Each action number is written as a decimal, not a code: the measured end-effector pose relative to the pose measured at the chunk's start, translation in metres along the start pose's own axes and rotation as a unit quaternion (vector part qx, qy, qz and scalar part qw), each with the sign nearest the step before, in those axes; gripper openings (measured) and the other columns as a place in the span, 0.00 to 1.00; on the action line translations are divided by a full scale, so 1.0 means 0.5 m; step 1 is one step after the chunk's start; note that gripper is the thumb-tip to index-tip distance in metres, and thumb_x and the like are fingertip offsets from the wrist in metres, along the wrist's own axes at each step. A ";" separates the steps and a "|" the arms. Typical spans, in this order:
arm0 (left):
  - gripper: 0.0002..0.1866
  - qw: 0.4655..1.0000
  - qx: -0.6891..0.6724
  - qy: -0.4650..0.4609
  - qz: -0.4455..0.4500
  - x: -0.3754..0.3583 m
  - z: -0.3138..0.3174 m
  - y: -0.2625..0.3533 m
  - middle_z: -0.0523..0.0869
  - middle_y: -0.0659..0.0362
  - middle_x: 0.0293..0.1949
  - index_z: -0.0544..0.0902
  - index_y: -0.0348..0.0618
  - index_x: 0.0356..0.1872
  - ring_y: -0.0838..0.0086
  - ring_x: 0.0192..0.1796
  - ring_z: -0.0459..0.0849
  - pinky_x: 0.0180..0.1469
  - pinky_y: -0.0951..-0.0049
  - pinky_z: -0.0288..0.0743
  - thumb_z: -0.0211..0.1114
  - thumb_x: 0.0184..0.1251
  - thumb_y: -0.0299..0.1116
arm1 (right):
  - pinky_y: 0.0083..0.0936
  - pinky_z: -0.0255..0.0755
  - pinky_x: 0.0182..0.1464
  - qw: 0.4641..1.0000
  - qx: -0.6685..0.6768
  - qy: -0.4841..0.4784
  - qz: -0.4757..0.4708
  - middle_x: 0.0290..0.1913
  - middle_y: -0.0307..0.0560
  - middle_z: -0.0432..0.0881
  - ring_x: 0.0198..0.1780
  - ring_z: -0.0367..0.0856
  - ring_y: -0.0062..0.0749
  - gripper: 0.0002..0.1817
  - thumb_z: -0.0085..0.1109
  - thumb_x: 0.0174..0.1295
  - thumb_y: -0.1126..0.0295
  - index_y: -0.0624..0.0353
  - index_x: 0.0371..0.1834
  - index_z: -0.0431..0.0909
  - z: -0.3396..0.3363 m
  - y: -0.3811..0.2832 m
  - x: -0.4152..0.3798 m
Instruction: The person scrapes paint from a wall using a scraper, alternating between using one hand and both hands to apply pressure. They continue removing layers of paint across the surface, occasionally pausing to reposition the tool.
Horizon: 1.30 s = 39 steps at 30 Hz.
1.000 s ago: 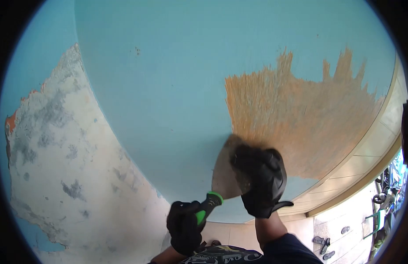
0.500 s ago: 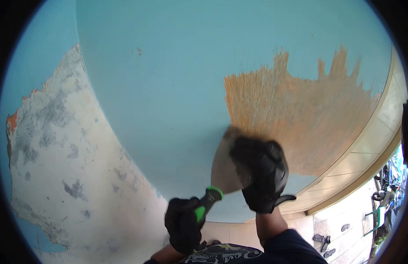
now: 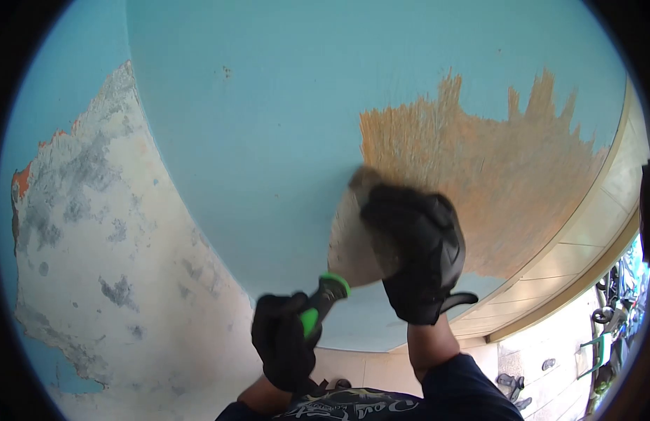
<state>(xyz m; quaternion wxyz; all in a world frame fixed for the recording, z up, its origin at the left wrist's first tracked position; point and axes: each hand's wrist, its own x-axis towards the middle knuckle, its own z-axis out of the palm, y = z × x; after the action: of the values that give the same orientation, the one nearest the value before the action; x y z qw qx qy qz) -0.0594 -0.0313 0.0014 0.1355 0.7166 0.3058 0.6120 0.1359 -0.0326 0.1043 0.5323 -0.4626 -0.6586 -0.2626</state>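
My left hand (image 3: 284, 342), in a black glove, is closed round the black and green handle of a scraper (image 3: 332, 288). Against a blue wall (image 3: 234, 161), my gloved right hand (image 3: 420, 245) is closed by a greyish flat piece (image 3: 353, 242) that spans from the scraper's handle up to the glove. Its upper edge is blurred, and the right fingers hide part of it. Just above and right of that hand lies a brown-orange patch (image 3: 493, 168) with a ragged top edge, where the blue paint is gone.
At the left is a whitish, grey-stained wall area (image 3: 107, 238) with chipped edges. A cream ledge (image 3: 570, 245) curves along the right. Below it, sandals (image 3: 511, 384) lie on the tiled floor (image 3: 549, 337), near parked motorbikes (image 3: 605, 316).
Both hands and the scraper have moved up along the wall, the right hand most clearly. The left hand has also shifted slightly left.
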 end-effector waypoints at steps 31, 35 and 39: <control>0.12 0.996 0.015 -0.076 -0.050 -0.004 -0.043 0.003 0.82 0.54 0.41 0.80 0.34 0.48 0.71 0.39 0.83 0.41 0.71 0.78 0.57 0.77 0.34 | 0.38 0.75 0.51 0.998 -0.003 0.016 0.058 0.49 0.40 0.89 0.50 0.87 0.38 0.15 0.70 0.49 0.73 0.49 0.42 0.90 0.017 -0.013 -0.074; 0.10 0.998 -0.008 -0.056 -0.015 -0.052 -0.021 -0.033 0.83 0.55 0.38 0.84 0.34 0.44 0.70 0.40 0.83 0.43 0.65 0.79 0.60 0.71 0.29 | 0.38 0.75 0.52 0.997 -0.015 0.001 0.075 0.49 0.41 0.89 0.51 0.87 0.37 0.14 0.69 0.50 0.73 0.49 0.42 0.91 0.021 0.002 -0.093; 0.13 0.911 -0.316 0.021 -0.263 0.001 -0.011 -0.013 0.75 0.58 0.41 0.75 0.37 0.44 0.76 0.31 0.78 0.28 0.76 0.78 0.59 0.79 0.39 | 0.37 0.75 0.53 0.999 0.010 0.014 0.047 0.50 0.39 0.89 0.53 0.86 0.36 0.14 0.69 0.50 0.72 0.48 0.42 0.90 0.017 -0.008 -0.048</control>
<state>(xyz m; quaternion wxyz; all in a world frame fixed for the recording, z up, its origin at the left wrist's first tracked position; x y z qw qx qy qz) -0.0666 -0.0269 -0.0005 0.5046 0.5168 0.2769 0.6337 0.1287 -0.0352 0.0799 0.5579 -0.4841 -0.6313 -0.2365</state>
